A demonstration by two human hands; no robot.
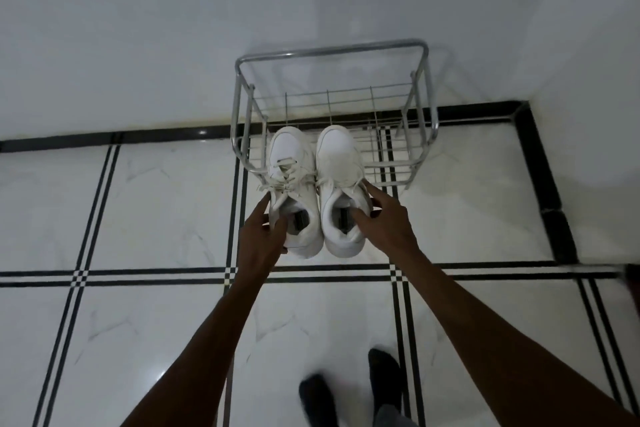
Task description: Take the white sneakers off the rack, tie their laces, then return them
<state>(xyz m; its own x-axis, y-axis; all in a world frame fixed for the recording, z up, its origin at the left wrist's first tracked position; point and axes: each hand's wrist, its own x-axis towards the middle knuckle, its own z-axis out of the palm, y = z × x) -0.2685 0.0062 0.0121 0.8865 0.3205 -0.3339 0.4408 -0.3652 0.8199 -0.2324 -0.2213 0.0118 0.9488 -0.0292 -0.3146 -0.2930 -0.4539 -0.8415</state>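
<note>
1. The metal rack (pixel 332 55) stands against the wall; we use it as landmark.
2. The white sneakers (pixel 317 191) sit side by side at its front edge, long axes running toward the wall, toes pointing inward.
3. Our left hand (pixel 263 239) and right hand (pixel 384 222) each grasp one collar.
4. We judge either pickup or return; laces look loose, so lifting comes next.
</note>
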